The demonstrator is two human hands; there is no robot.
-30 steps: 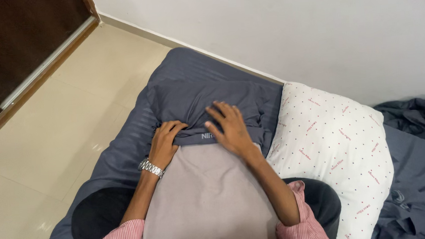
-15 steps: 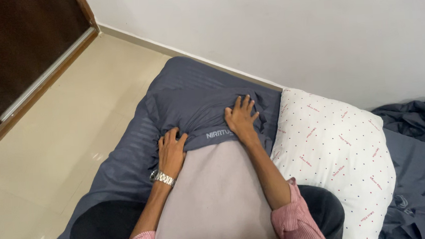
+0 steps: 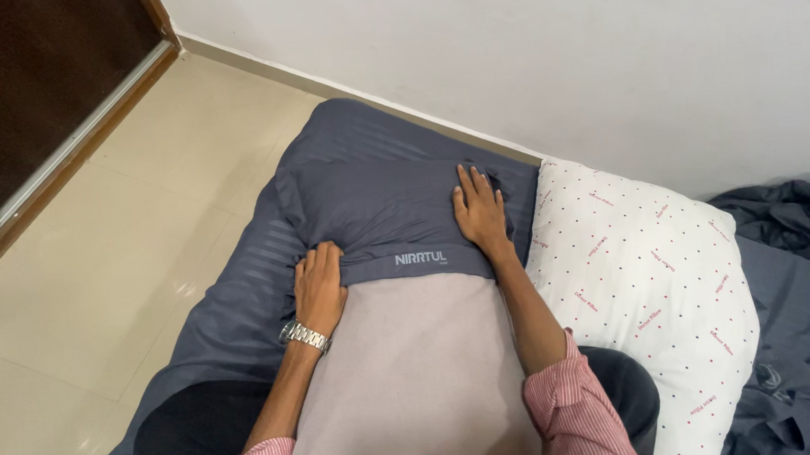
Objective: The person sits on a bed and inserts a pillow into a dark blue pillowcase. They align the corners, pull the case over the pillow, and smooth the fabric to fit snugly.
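Note:
A taupe pillow (image 3: 406,379) lies lengthwise in front of me, its far end inside a dark blue-grey striped pillowcase (image 3: 375,211). My left hand (image 3: 319,286), with a metal watch on the wrist, is clenched on the pillowcase's open hem at the pillow's left edge. My right hand (image 3: 480,215) lies flat with fingers spread on the case's right side, pressing the fabric onto the pillow. Both forearms come out of rolled pink striped sleeves.
A white pillow with small red dots (image 3: 651,286) lies to the right, touching the case. A dark blue-grey sheet (image 3: 238,287) covers the mattress; crumpled bedding (image 3: 795,229) sits far right. Cream floor tiles (image 3: 111,229) lie left, a white wall (image 3: 525,48) behind, a dark wooden door (image 3: 24,83) upper left.
My right hand slid from the hem near the middle up and right to the case's far right side. My left hand shifted slightly, still clenched on the hem. The case looks smoother.

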